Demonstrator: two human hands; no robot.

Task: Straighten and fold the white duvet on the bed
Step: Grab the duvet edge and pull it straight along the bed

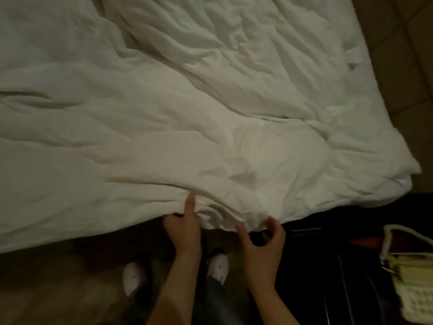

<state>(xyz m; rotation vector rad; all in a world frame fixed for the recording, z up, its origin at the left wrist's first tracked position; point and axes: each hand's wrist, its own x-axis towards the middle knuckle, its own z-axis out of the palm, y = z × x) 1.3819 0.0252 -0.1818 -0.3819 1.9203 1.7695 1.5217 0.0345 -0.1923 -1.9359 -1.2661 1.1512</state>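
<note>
The white duvet (187, 102) lies rumpled over the bed and fills most of the view, its near edge hanging toward me. My left hand (184, 225) grips that near edge, thumb lying on top of the fabric and fingers curled underneath. Just to its right, my right hand (262, 240) is at the same edge with thumb and fingers spread around a bunched fold, fingertips touching the cloth. The bed itself is hidden under the duvet.
A pale woven basket (412, 277) with books stands on the floor at the right. A dark bag or case (339, 277) lies beside it. My white shoes (134, 276) stand on the wooden floor below the bed edge. A tan padded surface (407, 55) borders the bed at upper right.
</note>
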